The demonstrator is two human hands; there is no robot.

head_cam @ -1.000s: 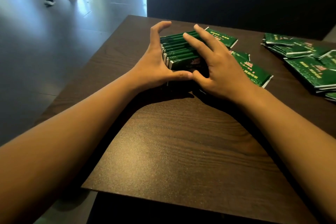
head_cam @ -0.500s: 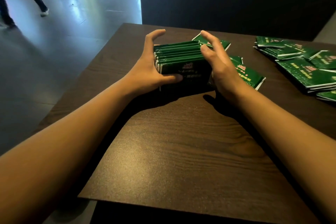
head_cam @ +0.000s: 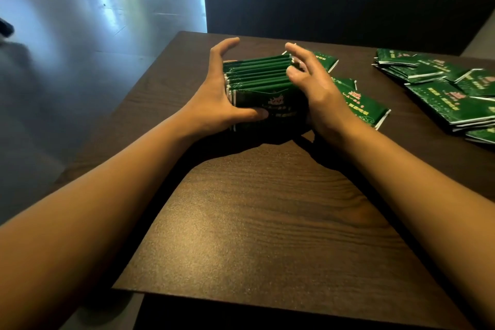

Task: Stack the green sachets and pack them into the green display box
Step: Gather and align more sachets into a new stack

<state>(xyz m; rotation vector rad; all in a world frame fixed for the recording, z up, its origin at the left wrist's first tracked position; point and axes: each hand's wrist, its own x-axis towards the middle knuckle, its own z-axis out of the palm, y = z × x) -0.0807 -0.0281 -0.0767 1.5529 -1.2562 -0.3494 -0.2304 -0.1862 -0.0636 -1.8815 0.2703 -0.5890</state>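
Note:
A stack of green sachets (head_cam: 261, 75) stands on edge on the dark wooden table (head_cam: 267, 222), between my two hands. My left hand (head_cam: 214, 99) holds the stack's left side, fingers reaching up along it and thumb laid across the front sachet. Against the stack's right side is my right hand (head_cam: 316, 88), its fingers loosely spread and lifted a little off the sachet tops; its thumb is hidden. Loose green sachets (head_cam: 361, 107) lie flat just right of that hand, and one more sachet (head_cam: 325, 60) lies behind it. No green display box is in view.
A spread pile of green sachets (head_cam: 442, 88) covers the table's far right. A dark bench back (head_cam: 334, 0) rises behind the table. The table's left edge drops to a shiny grey floor (head_cam: 80, 48).
My right hand slid from lying over the stack's top to its right side, and its fingers have now lifted off. The stack has been squared upright. My left hand stayed in place.

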